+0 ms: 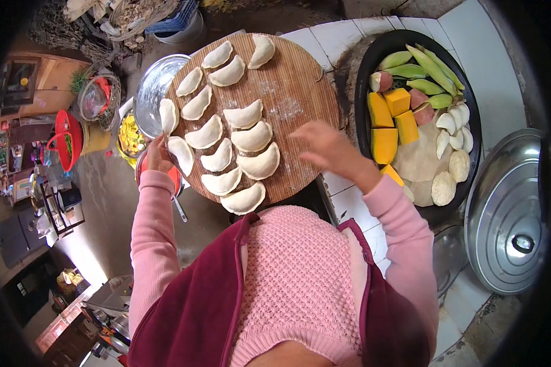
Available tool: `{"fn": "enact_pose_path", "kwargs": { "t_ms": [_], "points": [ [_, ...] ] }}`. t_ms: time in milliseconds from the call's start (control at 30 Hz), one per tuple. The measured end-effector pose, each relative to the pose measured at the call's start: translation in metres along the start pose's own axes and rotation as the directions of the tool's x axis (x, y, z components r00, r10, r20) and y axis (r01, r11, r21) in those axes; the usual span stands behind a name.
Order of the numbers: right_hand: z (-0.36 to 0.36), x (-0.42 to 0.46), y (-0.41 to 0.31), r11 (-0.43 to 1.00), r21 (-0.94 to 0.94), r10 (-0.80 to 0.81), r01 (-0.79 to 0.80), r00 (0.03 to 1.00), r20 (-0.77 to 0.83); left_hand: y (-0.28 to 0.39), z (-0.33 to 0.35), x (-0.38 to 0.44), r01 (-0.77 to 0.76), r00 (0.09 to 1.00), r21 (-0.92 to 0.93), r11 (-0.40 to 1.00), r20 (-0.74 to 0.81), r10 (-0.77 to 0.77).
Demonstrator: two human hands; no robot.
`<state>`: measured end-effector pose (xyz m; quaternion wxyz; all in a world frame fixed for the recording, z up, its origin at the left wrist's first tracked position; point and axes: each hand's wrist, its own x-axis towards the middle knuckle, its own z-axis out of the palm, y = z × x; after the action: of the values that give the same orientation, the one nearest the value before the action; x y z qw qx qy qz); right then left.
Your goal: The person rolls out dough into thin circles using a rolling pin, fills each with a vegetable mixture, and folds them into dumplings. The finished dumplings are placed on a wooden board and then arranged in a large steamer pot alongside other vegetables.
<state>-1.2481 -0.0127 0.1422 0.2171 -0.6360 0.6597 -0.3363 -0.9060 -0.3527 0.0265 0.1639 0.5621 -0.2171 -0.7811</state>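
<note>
Several raw half-moon dumplings (258, 161) lie on a round wooden board (298, 78) in front of me, mostly on its left half. Patches of white flour mark the bare wood. At the board's left edge my left hand (158, 153) grips the rim, next to two dumplings close to the edge. My right hand (323, 147), slightly blurred, hovers over or near the board's right side with fingers apart and nothing in them. To the right, a dark oval pan (363, 105) holds pumpkin chunks (385, 146), corn in husks (434, 69), reddish tuber pieces (423, 113) and white dumplings (459, 114).
A large metal lid (500, 220) leans at the right of the white tiled counter (349, 197). Left of the board are a metal basin (158, 82) and a bowl of yellow pieces (131, 133). A red basket (64, 142) and firewood (128, 23) lie farther off.
</note>
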Motion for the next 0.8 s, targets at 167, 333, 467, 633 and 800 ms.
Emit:
{"fn": "enact_pose_path", "kwargs": {
  "t_ms": [167, 333, 467, 633, 800],
  "points": [
    [0.086, 0.016, -0.022, 0.949, -0.17, -0.239, 0.266, 0.957, 0.164, 0.001, 0.002, -0.004, -0.048, 0.996, 0.008, 0.999, 0.079, 0.047],
    [0.148, 0.029, -0.02, 0.934, -0.357, 0.002, 0.006, 1.0, 0.022, 0.003, 0.002, -0.002, 0.015, 0.946, 0.016, 1.0, 0.323, -0.02],
    [0.152, 0.026, -0.02, 0.848, -0.525, -0.065, 0.072, 0.997, 0.033, 0.008, -0.002, 0.004, 0.075, 0.994, 0.127, 0.989, 0.07, -0.085],
    [0.127, 0.018, -0.023, 0.973, -0.186, 0.165, -0.138, 0.976, 0.14, 0.01, -0.011, 0.016, 0.119, 0.988, 0.155, 0.981, 0.074, -0.132],
    [0.069, -0.024, -0.001, 0.581, 0.71, 0.51, -0.399, 0.858, 0.064, 0.013, -0.004, 0.011, 0.115, 0.99, 0.168, 0.979, 0.057, -0.126]
  ]
}}
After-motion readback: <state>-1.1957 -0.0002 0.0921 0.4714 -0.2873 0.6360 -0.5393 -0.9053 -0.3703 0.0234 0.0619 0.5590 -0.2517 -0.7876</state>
